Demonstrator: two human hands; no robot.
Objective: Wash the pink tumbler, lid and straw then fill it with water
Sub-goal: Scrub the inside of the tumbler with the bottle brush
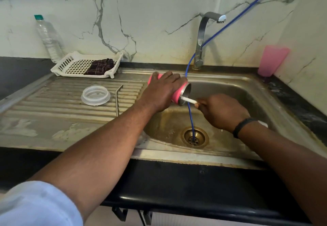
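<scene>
My left hand (pixel 160 92) grips the pink tumbler (pixel 177 96), tipped on its side over the left edge of the sink with its steel mouth facing right. My right hand (pixel 222 112) holds a white brush handle (pixel 189 100) whose far end goes into the tumbler's mouth; the brush head is hidden inside. The clear plastic lid (pixel 95 95) lies flat on the ribbed drainboard. Just right of the lid lies the bent metal straw (pixel 117 98).
The steel sink basin (pixel 230 88) has a brass drain (pixel 194 136) with a thin blue hose (pixel 191 116) running into it. The tap (pixel 201 38) stands behind, no water running. A white rack (pixel 85 65) with a dark cloth, a clear bottle (pixel 48 38) and a pink cup (pixel 271 60) stand around.
</scene>
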